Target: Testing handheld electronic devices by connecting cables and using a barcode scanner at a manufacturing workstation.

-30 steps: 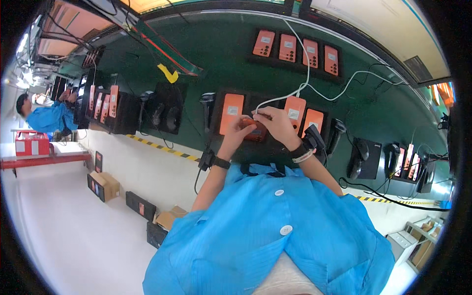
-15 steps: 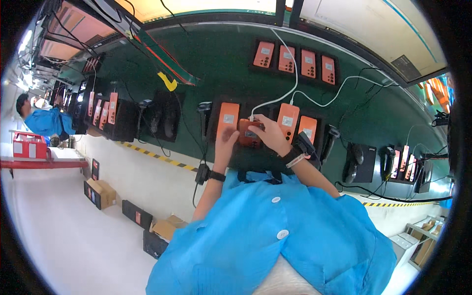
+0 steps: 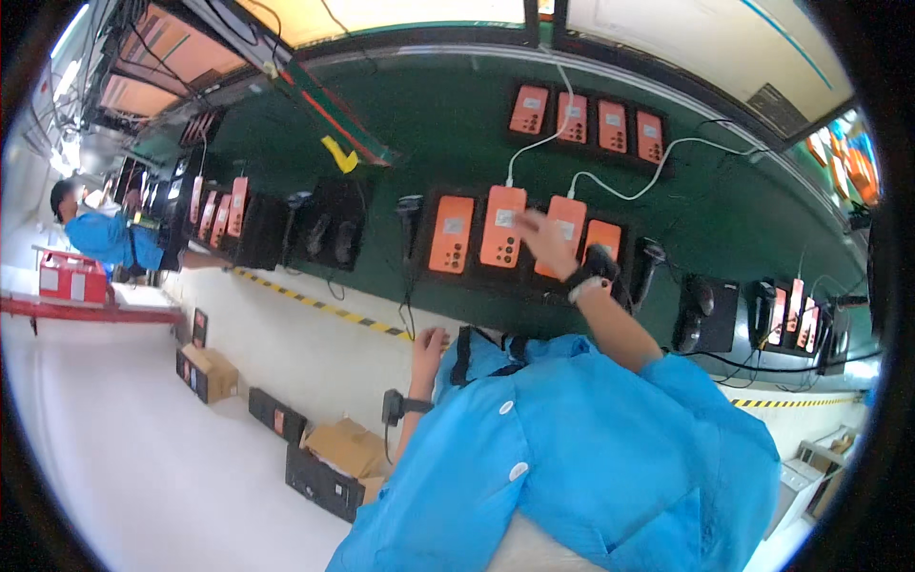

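In front of me an orange phone point(image 3: 500, 250) lies back up in a black tray point(image 3: 481, 278), a white cable point(image 3: 530, 145) plugged into its far end. My right hand point(image 3: 550, 243), slightly blurred, hovers between this phone and a second cabled phone point(image 3: 568, 208), fingers stretched out and holding nothing. Another orange phone point(image 3: 452, 246) sits at the tray's left, and a shorter-looking one point(image 3: 604, 234) at its right, partly hidden by the device on my right wrist. My left hand point(image 3: 432, 345) is off the table's near edge, empty, its fingers loosely bent and apart.
Beyond the tray, a black holder point(image 3: 587, 148) carries several orange phones below the monitors point(image 3: 691, 67). Handheld scanners point(image 3: 410, 224) point(image 3: 650, 267) stand on both sides. A yellow strap point(image 3: 339, 154) hangs at left. Cardboard boxes point(image 3: 348, 446) stand on the floor; a co-worker point(image 3: 100, 234) is far left.
Both hands have left the phone they were holding by its cable end; it now lies in the tray, cabled. My left hand has pulled back toward me, and my right has moved rightward.
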`<state>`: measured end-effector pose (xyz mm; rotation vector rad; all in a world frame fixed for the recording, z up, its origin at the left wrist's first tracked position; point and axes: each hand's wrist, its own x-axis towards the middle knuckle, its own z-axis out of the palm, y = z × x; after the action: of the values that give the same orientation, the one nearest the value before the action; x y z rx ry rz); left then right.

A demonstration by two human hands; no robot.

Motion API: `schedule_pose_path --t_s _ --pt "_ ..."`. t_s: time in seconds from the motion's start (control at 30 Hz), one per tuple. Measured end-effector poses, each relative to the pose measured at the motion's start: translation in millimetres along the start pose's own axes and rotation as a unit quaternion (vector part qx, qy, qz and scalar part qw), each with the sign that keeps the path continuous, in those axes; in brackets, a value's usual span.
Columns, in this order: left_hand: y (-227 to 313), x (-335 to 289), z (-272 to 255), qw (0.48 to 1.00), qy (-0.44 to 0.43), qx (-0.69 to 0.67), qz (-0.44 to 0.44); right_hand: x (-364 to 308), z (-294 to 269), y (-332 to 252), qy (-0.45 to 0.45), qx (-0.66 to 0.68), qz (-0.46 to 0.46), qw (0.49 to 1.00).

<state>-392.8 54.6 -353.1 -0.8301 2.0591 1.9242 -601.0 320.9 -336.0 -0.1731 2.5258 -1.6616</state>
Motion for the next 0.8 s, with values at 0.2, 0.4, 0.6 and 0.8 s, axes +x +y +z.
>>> schedule_pose_path --t_s 0.2,0.4,0.6,0.8 --pt "-41.6 1.2 -5.7 0.986 -0.106 0.116 -0.053 -132.1 -31.0 27.5 -0.095 0.060 0.058 0.992" --pt "-55.3 3.2 33.5 0.965 -0.220 0.138 -0.044 -271.8 -79.8 38.2 -0.031 -0.008 0.176 0.984" --pt "-106.2 8.6 80.8 0.889 -0.337 0.300 0.071 -441.2 -101.0 54.1 0.029 -0.004 0.369 0.929" --pt "-147.4 -41.4 126.0 0.919 -0.337 0.203 0.009 -541.0 -107.3 108.7 0.092 0.131 0.519 0.839"
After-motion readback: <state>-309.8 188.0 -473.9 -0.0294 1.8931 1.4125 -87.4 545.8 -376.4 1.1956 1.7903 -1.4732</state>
